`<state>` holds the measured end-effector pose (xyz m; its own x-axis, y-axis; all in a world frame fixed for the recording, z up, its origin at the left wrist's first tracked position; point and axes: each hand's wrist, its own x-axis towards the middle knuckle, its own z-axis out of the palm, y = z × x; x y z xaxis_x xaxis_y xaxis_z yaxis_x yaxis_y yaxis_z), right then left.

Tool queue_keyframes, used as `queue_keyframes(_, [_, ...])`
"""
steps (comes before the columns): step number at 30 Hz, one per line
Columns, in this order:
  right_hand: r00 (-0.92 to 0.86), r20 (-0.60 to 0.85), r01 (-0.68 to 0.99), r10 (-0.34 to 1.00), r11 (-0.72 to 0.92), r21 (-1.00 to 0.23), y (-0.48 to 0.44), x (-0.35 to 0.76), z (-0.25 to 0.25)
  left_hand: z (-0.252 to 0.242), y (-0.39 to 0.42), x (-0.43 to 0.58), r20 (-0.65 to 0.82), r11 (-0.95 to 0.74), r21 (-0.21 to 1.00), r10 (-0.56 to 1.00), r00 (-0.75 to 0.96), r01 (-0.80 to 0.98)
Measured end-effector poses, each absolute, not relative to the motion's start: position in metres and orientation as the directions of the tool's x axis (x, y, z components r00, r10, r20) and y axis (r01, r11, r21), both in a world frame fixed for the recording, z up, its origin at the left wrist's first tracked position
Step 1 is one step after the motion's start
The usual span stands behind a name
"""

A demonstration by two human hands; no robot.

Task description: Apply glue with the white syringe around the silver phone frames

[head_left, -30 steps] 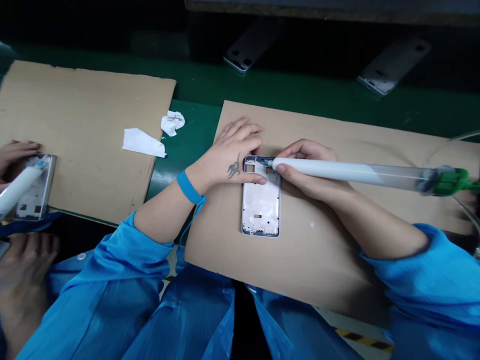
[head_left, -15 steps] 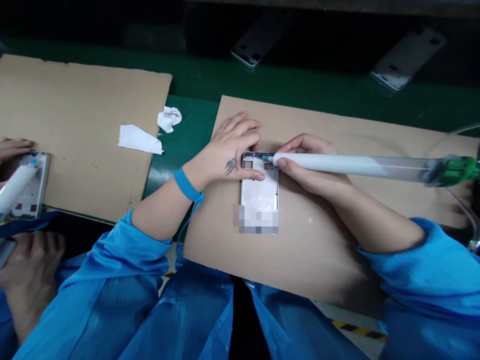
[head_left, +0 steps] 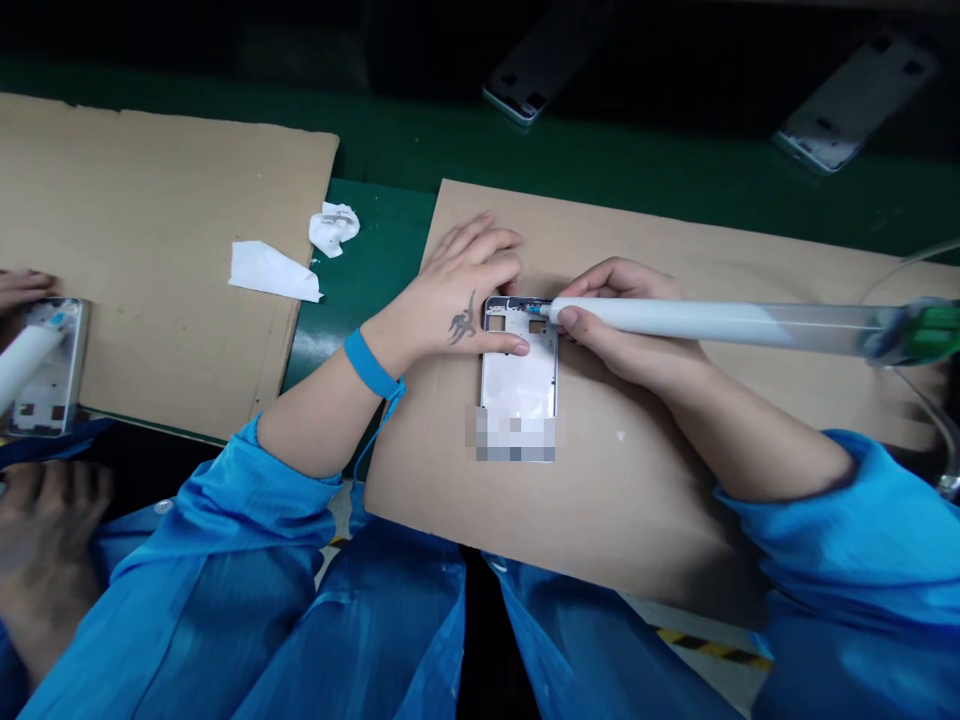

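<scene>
My left hand (head_left: 457, 300) is spread over the upper left corner of a metal phone frame (head_left: 519, 370), its thumb lying across the frame and pinning it down, so that grip is closed on the frame. My right hand (head_left: 622, 330) is closed around the white barrel of a glue syringe (head_left: 712, 325), and the syringe's small blue nozzle (head_left: 540, 309) sits at the frame's top edge. The frame lies flat near the middle of the picture on a cardboard sheet (head_left: 637, 510), its lower end pixelated. A blue wrist strap (head_left: 369, 365) circles my left wrist, and a green fitting (head_left: 926, 332) caps the syringe at the right edge. The green counter (head_left: 382, 240) shows at upper centre, with crumpled tissue (head_left: 334, 228) and a torn white paper (head_left: 271, 272) on a second cardboard sheet's edge. At far left, a co-worker's hand (head_left: 22, 288) is beside another phone frame (head_left: 49, 385). Two more frames (head_left: 855, 100) lie on a dark surface along the top.
</scene>
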<state>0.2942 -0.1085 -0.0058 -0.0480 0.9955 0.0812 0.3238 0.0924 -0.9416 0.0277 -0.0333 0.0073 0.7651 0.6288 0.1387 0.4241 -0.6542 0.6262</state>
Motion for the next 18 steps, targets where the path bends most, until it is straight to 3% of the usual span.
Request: queue_keyframes(18, [-0.006,0.082,0.355,0.997,0.079,-0.931,-0.1079,0.2899,-0.0012,0.0124,-0.0337,0.0285,0.106,-0.628,0.643,0.639,0.762,0.437])
